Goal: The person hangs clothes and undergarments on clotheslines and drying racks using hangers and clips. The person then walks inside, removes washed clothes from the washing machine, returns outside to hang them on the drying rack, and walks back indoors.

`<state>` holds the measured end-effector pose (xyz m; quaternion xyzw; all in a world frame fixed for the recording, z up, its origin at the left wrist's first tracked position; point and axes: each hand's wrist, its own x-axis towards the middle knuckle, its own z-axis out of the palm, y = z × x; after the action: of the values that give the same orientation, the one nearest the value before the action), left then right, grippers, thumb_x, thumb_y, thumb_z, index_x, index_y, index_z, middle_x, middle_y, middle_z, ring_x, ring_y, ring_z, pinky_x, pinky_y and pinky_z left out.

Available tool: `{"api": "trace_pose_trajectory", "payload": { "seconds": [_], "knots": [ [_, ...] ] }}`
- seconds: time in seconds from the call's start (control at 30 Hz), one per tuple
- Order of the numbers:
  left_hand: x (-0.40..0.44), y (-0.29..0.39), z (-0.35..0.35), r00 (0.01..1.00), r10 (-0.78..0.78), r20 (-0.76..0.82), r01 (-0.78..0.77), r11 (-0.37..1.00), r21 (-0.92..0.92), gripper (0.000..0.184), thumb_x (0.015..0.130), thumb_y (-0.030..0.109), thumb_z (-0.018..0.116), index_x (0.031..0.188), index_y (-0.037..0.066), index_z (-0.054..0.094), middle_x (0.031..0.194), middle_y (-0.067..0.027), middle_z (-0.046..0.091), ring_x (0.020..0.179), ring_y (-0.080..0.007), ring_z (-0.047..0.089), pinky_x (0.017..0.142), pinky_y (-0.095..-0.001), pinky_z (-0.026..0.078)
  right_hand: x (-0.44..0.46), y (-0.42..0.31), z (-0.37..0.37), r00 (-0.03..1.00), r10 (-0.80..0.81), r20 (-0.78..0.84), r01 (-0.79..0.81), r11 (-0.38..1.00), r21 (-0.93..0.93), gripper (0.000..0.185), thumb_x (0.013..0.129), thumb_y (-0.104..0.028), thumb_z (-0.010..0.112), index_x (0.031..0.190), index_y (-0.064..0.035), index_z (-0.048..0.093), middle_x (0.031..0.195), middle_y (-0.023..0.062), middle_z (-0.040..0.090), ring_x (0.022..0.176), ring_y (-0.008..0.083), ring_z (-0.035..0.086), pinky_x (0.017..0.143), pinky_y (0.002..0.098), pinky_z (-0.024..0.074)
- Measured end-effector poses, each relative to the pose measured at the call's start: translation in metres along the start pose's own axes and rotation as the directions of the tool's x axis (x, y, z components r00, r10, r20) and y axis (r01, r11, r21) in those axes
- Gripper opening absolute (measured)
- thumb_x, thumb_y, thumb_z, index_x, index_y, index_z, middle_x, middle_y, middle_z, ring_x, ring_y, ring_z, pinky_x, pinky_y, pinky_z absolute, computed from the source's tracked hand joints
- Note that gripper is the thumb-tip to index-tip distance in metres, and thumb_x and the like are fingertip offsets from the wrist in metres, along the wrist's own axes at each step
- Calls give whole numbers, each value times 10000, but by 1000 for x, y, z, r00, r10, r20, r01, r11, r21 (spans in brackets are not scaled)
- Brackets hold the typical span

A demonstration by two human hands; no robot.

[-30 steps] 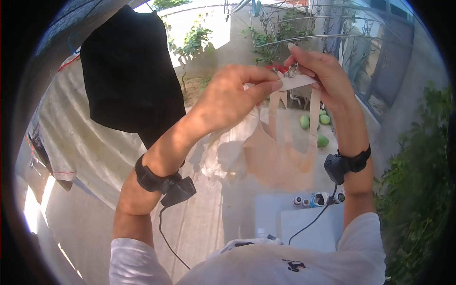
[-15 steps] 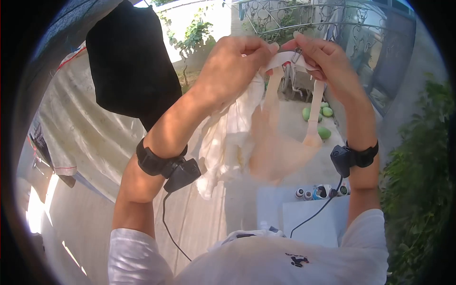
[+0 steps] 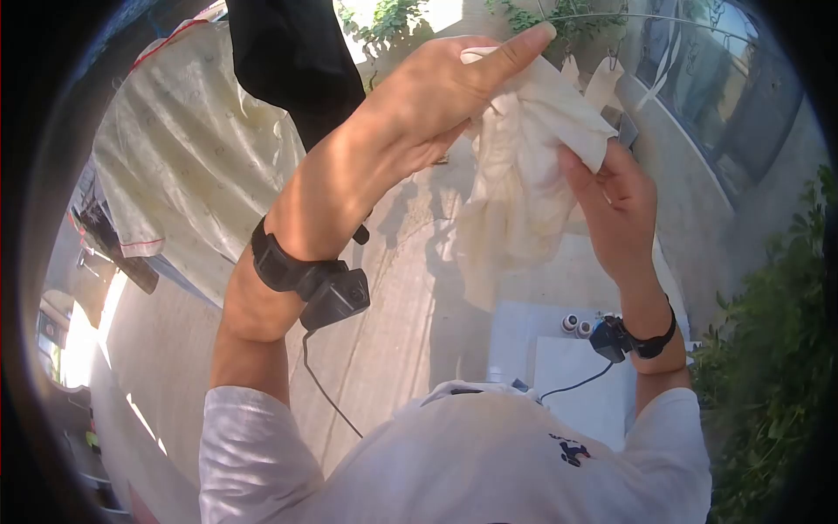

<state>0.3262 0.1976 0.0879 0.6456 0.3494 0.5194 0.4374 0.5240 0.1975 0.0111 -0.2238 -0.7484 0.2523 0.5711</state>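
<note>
A crumpled white cloth (image 3: 524,183) hangs in front of me at arm's length, its kind unclear from its folds. My left hand (image 3: 463,87) is closed on its upper left part, thumb stretched toward the upper right. My right hand (image 3: 615,205) pinches the cloth's right corner between thumb and fingers. Just behind the cloth, a pale beige strapped piece (image 3: 604,85) hangs by a clip from a thin metal hanger rail (image 3: 650,16); most of it is hidden.
A black garment (image 3: 292,61) and a pale patterned cloth with red edging (image 3: 188,148) hang at the left. Leafy plants (image 3: 768,349) line the right side. Below lie a light board (image 3: 585,375) and small bottles (image 3: 576,325). Cabled black devices (image 3: 336,297) are strapped to both forearms.
Both hands have left the clip and the beige strapped piece. My right hand has moved down and now grips the white cloth, which is spread between both hands. The view has shifted.
</note>
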Motion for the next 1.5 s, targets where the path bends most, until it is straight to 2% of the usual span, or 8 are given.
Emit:
{"api": "trace_pose_trajectory", "payload": {
  "seconds": [0.23, 0.53, 0.6, 0.73, 0.8, 0.93, 1.13, 1.5],
  "knots": [
    [-20, -30, -18, 962, -100, 253, -20, 902, 431, 401, 815, 156, 730, 1154, -26, 616, 917, -51, 672, 812, -114, 612, 736, -251, 489, 23, -16, -58, 970, 238, -45, -205, 906, 371, 277, 935, -111, 446, 1113, -9, 632, 956, 42, 673, 853, 81, 630, 731, 212, 488],
    [-9, -52, -22, 949, -293, 120, 257, 934, 247, 300, 950, 217, 574, 1149, -3, 618, 973, -28, 669, 849, -93, 641, 755, -244, 524, 7, -2, -87, 858, 380, -345, -253, 898, 359, 298, 899, -113, 466, 1123, -13, 635, 986, 66, 662, 886, 115, 634, 761, 231, 489],
    [-10, -56, -13, 955, -104, 276, 219, 876, -429, 297, 937, 267, 623, 1047, -9, 626, 900, -24, 656, 790, -68, 622, 683, -220, 513, -2, 2, -91, 822, 498, -277, -455, 866, 208, 290, 897, -106, 459, 1106, -28, 644, 980, 59, 653, 886, 129, 630, 764, 232, 486],
    [1, -64, 4, 908, -144, 393, 320, 844, -431, 284, 954, 247, 601, 1073, -11, 606, 974, -46, 658, 838, -94, 639, 762, -236, 532, -26, 8, -91, 905, 422, -58, -416, 847, -332, 282, 901, -96, 449, 1089, -10, 641, 1014, 57, 638, 938, 139, 615, 808, 253, 477],
    [3, -63, 17, 884, -162, 438, 377, 802, -463, 269, 952, 240, 603, 1070, -2, 611, 977, -43, 661, 842, -99, 640, 768, -245, 532, -34, 1, -78, 979, -157, -127, 66, 845, -531, 284, 921, -103, 446, 1121, 20, 605, 1053, 64, 622, 989, 133, 584, 876, 282, 454],
    [11, -67, 38, 852, -279, 442, 487, 732, -477, 353, 992, 304, 522, 1193, 22, 587, 1040, -21, 666, 875, -94, 632, 800, -268, 504, -53, -4, -81, 893, 283, 350, -319, 946, 48, 304, 974, -173, 476, 1188, 29, 554, 1113, 72, 594, 1031, 121, 550, 929, 291, 419],
    [-5, -83, 61, 828, -152, 540, 295, 937, -189, 365, 979, 345, 552, 1185, 48, 599, 984, 41, 643, 871, -12, 580, 768, -207, 476, -60, 18, -24, 900, 386, -204, -310, 894, 322, 289, 994, -249, 543, 1159, -13, 563, 1039, 33, 625, 949, 61, 555, 811, 202, 444],
    [-7, -128, 58, 844, -58, 533, 306, 868, -390, 389, 874, 257, 716, 1158, 45, 558, 1029, 0, 623, 938, -85, 592, 821, -236, 488, -83, -6, -72, 866, 397, -304, -403, 914, 46, 172, 945, -119, 605, 800, -42, 553, 696, -62, 500, 659, 7, 424, 590, 190, 349]
  ]
}}
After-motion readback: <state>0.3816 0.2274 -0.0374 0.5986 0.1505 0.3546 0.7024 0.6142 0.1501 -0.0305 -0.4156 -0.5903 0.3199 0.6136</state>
